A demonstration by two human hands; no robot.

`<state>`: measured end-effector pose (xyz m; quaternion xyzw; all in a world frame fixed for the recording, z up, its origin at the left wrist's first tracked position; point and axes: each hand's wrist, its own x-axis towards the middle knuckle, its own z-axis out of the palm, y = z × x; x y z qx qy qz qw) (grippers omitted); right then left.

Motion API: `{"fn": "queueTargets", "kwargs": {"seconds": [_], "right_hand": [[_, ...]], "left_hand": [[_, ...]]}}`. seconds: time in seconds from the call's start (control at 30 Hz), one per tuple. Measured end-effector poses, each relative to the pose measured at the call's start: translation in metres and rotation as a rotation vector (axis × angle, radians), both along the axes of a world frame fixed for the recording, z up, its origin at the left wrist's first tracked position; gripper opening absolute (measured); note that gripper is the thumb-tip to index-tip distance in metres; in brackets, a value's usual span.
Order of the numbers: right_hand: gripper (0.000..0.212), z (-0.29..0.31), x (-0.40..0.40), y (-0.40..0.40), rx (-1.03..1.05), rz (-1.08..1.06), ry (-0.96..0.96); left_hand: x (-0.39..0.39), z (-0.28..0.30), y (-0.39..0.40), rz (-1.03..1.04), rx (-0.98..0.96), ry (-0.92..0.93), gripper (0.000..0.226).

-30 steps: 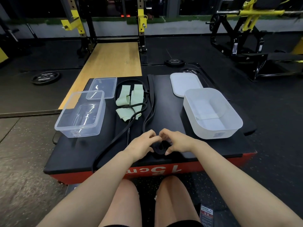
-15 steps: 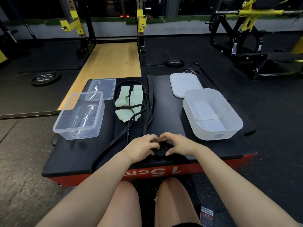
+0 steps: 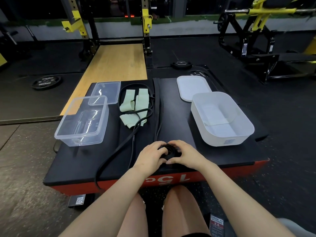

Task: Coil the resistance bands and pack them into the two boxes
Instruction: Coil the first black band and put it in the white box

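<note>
My left hand (image 3: 151, 155) and my right hand (image 3: 185, 153) together grip a small tight coil of black resistance band (image 3: 169, 152) near the front edge of the black platform (image 3: 179, 117). The uncoiled part of that band (image 3: 158, 106) runs away from me up the middle. A thinner black band (image 3: 118, 151) loops at the left and hangs over the front edge. A pale green band (image 3: 135, 106) lies crumpled under it. A clear box (image 3: 82, 122) stands at the left, a white box (image 3: 222, 118) at the right. Both boxes hold no bands.
A clear lid (image 3: 106, 91) lies behind the clear box and a white lid (image 3: 192, 87) behind the white box. Beyond the platform are a wooden lifting deck (image 3: 116, 65), weight plates (image 3: 46, 81) on the floor and yellow-black racks (image 3: 248, 31).
The coil between my hands has grown slightly as both hands kept rolling the black band. The hands stayed at the front edge.
</note>
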<state>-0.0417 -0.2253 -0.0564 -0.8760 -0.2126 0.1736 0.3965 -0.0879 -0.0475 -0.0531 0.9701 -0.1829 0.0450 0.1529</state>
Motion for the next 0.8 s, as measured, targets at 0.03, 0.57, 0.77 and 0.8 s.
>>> {"fn": "queueTargets", "kwargs": {"seconds": [0.03, 0.57, 0.77, 0.8], "right_hand": [[0.075, -0.001, 0.0, 0.001, 0.002, -0.019, 0.004], [0.071, 0.013, 0.001, 0.012, -0.207, 0.091, -0.162], [0.061, 0.017, 0.005, 0.008, -0.202, 0.131, -0.155], [0.06, 0.018, 0.006, 0.007, -0.2, 0.143, -0.139]], "left_hand": [[-0.002, -0.001, -0.002, 0.029, -0.014, 0.008, 0.028], [0.024, 0.013, 0.016, -0.099, -0.079, 0.28, 0.03], [0.034, 0.015, 0.027, -0.172, 0.037, 0.21, 0.032], [0.035, 0.016, 0.025, -0.187, 0.066, 0.2, 0.032]]}}
